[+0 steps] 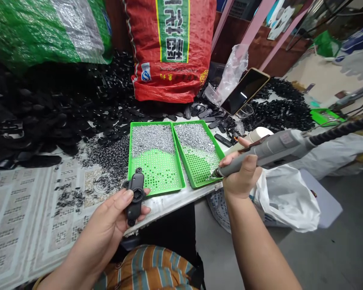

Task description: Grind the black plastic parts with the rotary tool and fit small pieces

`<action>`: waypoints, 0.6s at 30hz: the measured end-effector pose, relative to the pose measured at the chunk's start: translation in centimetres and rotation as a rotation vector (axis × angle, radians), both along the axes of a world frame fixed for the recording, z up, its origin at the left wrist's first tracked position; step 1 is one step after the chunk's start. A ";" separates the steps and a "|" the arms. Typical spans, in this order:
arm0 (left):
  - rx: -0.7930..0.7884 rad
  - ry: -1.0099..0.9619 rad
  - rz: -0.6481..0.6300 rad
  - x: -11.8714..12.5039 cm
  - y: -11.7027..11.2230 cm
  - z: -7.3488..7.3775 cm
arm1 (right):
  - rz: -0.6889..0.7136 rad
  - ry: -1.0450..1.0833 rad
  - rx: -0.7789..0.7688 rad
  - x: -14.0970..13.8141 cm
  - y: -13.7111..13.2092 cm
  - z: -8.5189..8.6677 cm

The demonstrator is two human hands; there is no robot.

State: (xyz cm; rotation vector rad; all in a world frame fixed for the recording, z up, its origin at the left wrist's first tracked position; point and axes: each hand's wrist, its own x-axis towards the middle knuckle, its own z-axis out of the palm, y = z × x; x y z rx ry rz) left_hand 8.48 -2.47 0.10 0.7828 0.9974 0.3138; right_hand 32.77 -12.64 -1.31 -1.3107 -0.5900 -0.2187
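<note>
Part (pixel 135 211): black, gripped by the left hand (pixel 113 210), beside the left green tray (pixel 165 167).
Tool (pixel 270 148): grey, corded, clasped in the right hand (pixel 241 179), tip at the right green tray (pixel 196 163).

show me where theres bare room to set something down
The patterned tabletop left of the left hand, nearer than the scattered black bits, looks mostly bare. Crowded: behind the green trays, where black parts lie around the red sack.
</note>
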 end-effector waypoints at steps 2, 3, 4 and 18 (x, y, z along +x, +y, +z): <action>0.008 -0.007 -0.009 0.0 0.0 0.0 | 0.011 0.003 0.004 0.0 0.0 -0.1; 0.011 -0.012 -0.009 -0.1 0.0 0.0 | 0.013 0.006 0.005 0.0 0.0 -0.1; 0.012 -0.015 -0.007 -0.1 0.0 0.0 | 0.013 0.006 0.006 0.0 0.0 -0.1; 0.023 -0.050 -0.004 -0.4 -0.1 -0.6 | 0.019 -0.005 0.017 0.1 -0.1 -0.3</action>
